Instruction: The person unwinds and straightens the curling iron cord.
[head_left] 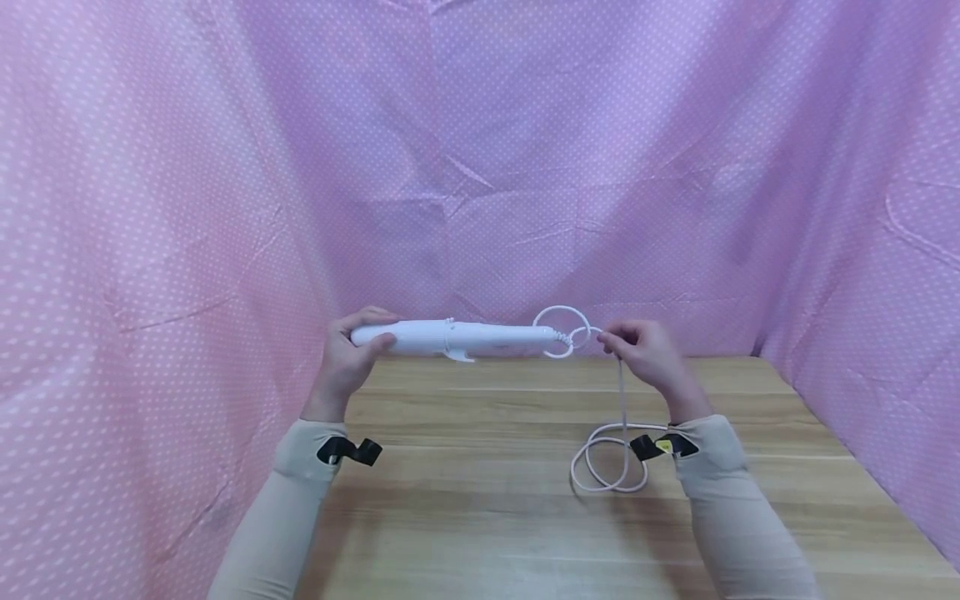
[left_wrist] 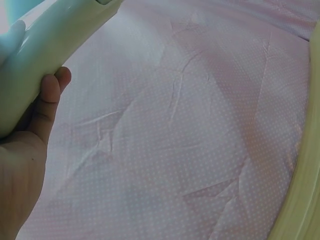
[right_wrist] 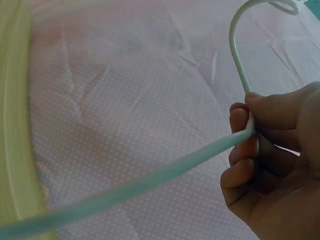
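A white curling iron is held level above the far edge of the table, its small lever pointing down. My left hand grips its thick left end, with the thumb in front; in the left wrist view, fingers curl round the smooth body. From the narrow right end comes a white cord, looped beside that end. My right hand pinches this cord between thumb and fingers, which the right wrist view shows closely. Below the hand the cord hangs down to the table.
More of the cord lies in loose coils on the wooden table, near the right wrist. Pink dotted cloth hangs behind and along both sides. Black straps with small mounts sit at both wrists.
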